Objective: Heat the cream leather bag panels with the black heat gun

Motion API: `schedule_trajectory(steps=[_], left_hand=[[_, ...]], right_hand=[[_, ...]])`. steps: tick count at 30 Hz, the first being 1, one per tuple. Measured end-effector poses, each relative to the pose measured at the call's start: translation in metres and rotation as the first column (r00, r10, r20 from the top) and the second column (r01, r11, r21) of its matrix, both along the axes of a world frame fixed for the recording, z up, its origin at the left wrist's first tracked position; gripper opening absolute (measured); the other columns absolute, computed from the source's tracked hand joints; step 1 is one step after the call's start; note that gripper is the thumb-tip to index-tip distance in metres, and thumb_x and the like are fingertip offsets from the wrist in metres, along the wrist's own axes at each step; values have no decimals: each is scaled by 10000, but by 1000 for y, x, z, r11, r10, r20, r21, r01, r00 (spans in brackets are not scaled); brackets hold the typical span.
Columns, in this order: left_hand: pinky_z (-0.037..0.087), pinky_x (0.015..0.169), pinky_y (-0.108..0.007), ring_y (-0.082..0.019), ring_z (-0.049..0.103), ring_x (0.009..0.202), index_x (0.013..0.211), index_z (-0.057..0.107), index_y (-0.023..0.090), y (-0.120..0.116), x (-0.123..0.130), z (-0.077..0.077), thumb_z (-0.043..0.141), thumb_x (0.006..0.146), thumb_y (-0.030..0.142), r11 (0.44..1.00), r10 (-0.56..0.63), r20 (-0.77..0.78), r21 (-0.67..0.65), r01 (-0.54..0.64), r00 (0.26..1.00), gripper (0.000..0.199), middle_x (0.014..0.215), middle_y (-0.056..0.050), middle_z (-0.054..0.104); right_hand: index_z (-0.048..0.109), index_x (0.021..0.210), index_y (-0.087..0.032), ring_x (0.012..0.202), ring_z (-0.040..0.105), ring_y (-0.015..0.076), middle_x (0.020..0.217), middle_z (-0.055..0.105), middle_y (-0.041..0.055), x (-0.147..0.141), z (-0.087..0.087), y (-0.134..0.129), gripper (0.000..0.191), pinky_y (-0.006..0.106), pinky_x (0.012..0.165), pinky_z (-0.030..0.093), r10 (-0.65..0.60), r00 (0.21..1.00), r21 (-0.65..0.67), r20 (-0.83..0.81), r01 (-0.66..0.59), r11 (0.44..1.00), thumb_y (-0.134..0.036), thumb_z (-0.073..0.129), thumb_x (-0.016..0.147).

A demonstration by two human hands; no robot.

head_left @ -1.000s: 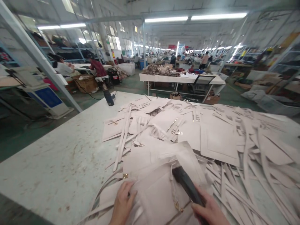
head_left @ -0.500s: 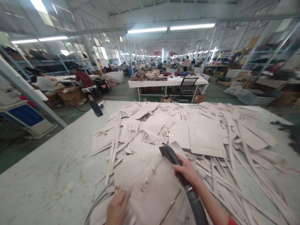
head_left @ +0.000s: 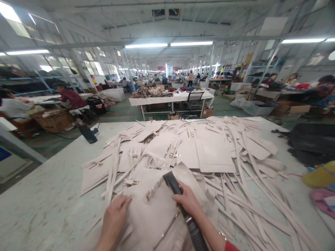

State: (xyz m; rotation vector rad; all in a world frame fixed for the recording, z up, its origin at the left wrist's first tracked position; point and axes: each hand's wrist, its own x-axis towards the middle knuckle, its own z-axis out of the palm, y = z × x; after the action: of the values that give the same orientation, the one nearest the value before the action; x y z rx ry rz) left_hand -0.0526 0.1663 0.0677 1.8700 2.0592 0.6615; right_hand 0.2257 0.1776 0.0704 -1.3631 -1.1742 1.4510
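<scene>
My right hand (head_left: 187, 200) is wrapped round a black nozzle (head_left: 173, 183) with a ribbed hose (head_left: 196, 233) running down toward me. The nozzle's flat tip is over a pale beige leather bag piece (head_left: 149, 216) with gold-coloured fittings. At the left edge of that piece, my left hand (head_left: 115, 216) has its fingers bent together against the leather; whether it pinches the edge is hard to make out. Beyond both hands lies a heap of similar beige panels (head_left: 216, 151), with long straps (head_left: 251, 209) spread to the right.
A dark tool (head_left: 87, 132) stands at the table's far left edge. Black material (head_left: 314, 143), a yellow object (head_left: 320, 174) and pink cloth (head_left: 323, 202) lie at the right. Seated people work beyond, left and right; another table (head_left: 167, 99) stands ahead.
The view has turned to the right, bringing the yellow object and pink cloth in. The bag piece under my hands has shifted, and my left hand has moved farther up along its left side.
</scene>
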Motion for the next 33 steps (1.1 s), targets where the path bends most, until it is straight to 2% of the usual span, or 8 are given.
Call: schedule_trajectory(steps=[2,5,10,15,19,24,28,33], left_hand=[[371,625,-241,-172,544,686,627,532,210,18,-12,5,396,754,439,995,36,-56,-88,-41,998,295,617,24,559],[361,586,-236,-174,550,635,602,530,207,22,-25,-11,392,749,443,972,61,-61,-223,-73,996,311,536,33,542],[375,586,-229,-174,547,647,649,554,203,8,-30,-47,388,743,488,971,114,-3,-212,-112,993,343,538,39,553],[371,573,-218,-161,535,629,681,586,192,9,-30,-53,397,729,499,971,116,40,-215,-105,992,364,533,44,553],[370,590,-217,-157,529,628,696,600,194,5,-29,-53,408,716,507,974,126,81,-198,-108,989,368,527,49,543],[360,596,-243,-171,512,625,616,570,184,-5,-30,-52,432,688,507,964,188,141,-216,-155,972,358,520,42,504],[347,596,-259,-181,491,628,600,570,173,-14,-34,-52,473,640,497,956,227,308,-251,-152,924,341,517,37,505],[364,568,-257,-171,482,597,542,542,165,-29,-33,-49,474,631,477,953,204,448,-296,-71,871,331,518,29,514]], right_hand=[[422,1175,-248,373,472,91,510,511,-86,25,12,-9,585,197,334,395,-39,999,-15,-6,39,999,-189,535,603],[273,1274,-223,354,468,111,478,517,-82,71,22,-35,692,218,317,397,-104,995,-88,13,105,991,-280,539,638],[211,1309,-169,336,451,121,430,511,-73,112,6,-99,762,231,335,373,-187,981,-202,58,195,960,-371,544,654],[443,1189,-148,650,584,180,845,662,36,88,-20,-132,674,259,567,476,-116,993,-155,-28,111,982,-213,584,533],[419,1213,-157,476,515,145,639,638,-15,57,-21,-104,682,253,445,426,-106,994,-159,-24,101,982,-205,525,541],[283,1288,-141,373,435,115,462,511,-70,50,-3,-66,723,231,370,371,-156,985,-129,78,165,978,-284,515,618],[267,1297,-164,381,448,122,470,526,-61,55,1,-88,729,241,380,380,-80,990,-147,119,97,984,-320,531,636],[317,1274,-139,375,442,121,475,523,-52,56,-19,-113,716,236,367,344,44,990,-207,133,-16,978,-345,537,624]])
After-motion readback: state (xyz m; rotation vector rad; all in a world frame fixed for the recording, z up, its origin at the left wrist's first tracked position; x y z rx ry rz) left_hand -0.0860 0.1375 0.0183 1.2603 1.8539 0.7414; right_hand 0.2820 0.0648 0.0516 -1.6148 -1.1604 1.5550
